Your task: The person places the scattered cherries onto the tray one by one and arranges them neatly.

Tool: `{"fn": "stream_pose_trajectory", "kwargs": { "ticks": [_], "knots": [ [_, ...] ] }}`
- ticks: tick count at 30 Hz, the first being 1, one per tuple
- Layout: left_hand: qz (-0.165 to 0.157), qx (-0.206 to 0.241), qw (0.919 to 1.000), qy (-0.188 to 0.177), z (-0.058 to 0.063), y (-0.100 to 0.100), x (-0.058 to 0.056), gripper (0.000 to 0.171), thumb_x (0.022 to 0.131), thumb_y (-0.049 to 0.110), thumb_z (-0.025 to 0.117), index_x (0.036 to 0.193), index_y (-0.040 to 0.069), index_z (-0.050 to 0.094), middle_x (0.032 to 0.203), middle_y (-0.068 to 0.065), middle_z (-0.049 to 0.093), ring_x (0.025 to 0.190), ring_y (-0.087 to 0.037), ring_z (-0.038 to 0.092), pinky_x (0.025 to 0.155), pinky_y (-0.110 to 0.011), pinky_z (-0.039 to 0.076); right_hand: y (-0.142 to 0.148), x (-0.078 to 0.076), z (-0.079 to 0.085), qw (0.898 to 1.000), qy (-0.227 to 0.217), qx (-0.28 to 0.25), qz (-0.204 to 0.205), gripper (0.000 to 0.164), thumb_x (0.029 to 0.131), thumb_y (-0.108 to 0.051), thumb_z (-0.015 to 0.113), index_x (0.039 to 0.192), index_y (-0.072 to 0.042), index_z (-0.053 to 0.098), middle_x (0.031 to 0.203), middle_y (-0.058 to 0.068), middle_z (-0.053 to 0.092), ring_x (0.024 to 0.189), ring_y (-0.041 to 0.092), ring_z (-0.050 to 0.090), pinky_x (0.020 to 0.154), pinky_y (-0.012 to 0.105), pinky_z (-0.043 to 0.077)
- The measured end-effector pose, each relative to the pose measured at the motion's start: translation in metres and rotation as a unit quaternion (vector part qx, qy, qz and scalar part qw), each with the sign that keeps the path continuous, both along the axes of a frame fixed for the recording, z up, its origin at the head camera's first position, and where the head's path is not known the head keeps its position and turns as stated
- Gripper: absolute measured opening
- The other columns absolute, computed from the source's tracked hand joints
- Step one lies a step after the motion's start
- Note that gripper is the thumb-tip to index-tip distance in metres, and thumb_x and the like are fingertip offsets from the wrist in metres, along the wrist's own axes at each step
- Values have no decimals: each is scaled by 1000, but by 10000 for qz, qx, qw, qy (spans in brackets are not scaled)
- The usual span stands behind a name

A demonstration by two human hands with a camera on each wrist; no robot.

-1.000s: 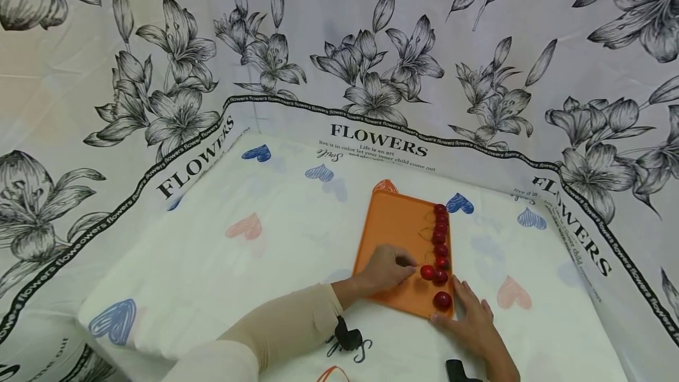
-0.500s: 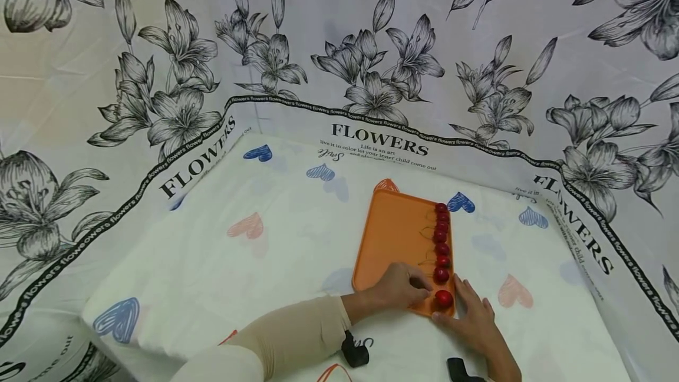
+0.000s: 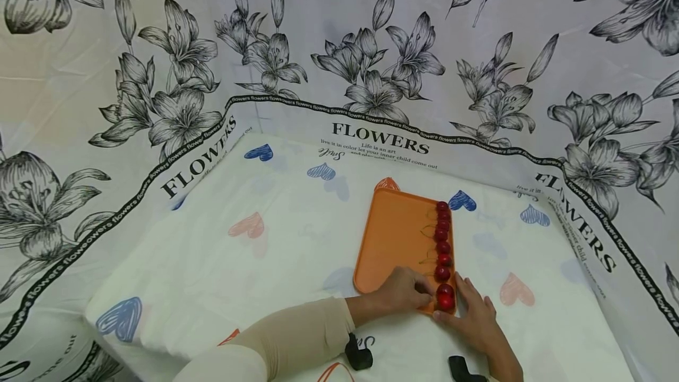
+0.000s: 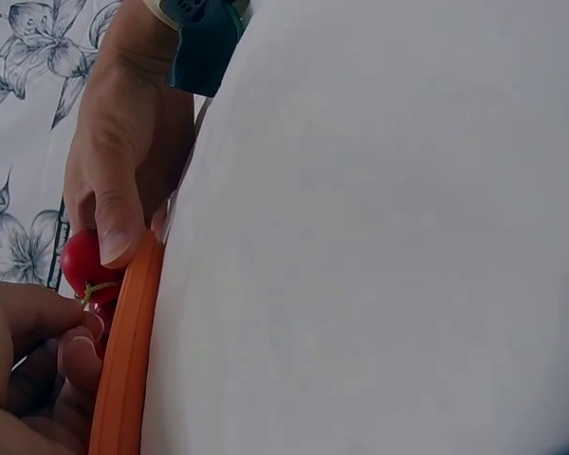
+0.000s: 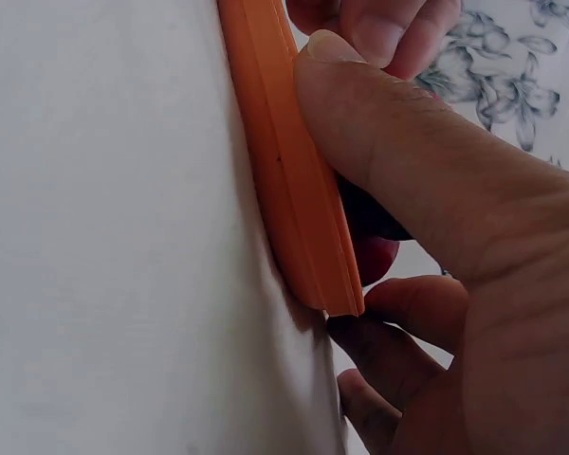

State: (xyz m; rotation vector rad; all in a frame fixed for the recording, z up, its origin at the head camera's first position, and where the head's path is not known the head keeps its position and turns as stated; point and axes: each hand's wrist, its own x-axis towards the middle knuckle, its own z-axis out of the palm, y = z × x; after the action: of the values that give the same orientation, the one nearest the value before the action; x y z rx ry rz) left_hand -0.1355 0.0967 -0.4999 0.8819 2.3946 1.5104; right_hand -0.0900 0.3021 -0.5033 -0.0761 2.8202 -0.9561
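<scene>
An orange tray (image 3: 392,223) lies on the patterned cloth, with red cherries (image 3: 442,247) lined up along its right edge. My left hand (image 3: 404,289) reaches over the tray's near part. Its thumb and finger pinch the stem of a cherry (image 4: 83,265), as the left wrist view shows. In the head view two cherries (image 3: 445,300) sit close together at the near right corner. Outside that corner, my right hand (image 3: 476,318) holds the tray, thumb on the near rim and fingers along the right side. In the right wrist view its thumb (image 5: 360,114) presses the rim.
A white cloth (image 3: 276,252) with printed hearts covers the surface under the tray. Behind it rises a white curtain (image 3: 345,46) with black flower drawings. Black straps (image 3: 358,352) sit by each wrist.
My left hand has moved toward the tray's near right corner, bringing the pinched cherry to the end of the row. My right hand has stayed at the corner.
</scene>
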Motion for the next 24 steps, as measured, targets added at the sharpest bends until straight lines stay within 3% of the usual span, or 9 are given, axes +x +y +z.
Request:
{"fn": "stream_pose_trajectory", "kwargs": {
  "ticks": [15, 24],
  "knots": [
    [336, -650, 9922, 1006, -3, 5, 1, 6, 80, 3, 74, 81, 9, 77, 72, 12, 67, 63, 8, 50, 56, -8, 40, -1, 1, -1, 9999, 93, 61, 40, 106, 76, -49, 78, 148, 7, 24, 149, 30, 25, 138, 49, 14, 100, 71, 2],
    [230, -898, 9922, 836, -3, 9, 1, 6, 81, 6, 76, 82, 12, 77, 70, 15, 64, 62, 7, 49, 55, -9, 40, 0, 0, 0, 10000, -2, 62, -6, 107, 76, -50, 77, 149, 6, 22, 150, 30, 24, 138, 48, 12, 101, 70, 0]
  ]
}}
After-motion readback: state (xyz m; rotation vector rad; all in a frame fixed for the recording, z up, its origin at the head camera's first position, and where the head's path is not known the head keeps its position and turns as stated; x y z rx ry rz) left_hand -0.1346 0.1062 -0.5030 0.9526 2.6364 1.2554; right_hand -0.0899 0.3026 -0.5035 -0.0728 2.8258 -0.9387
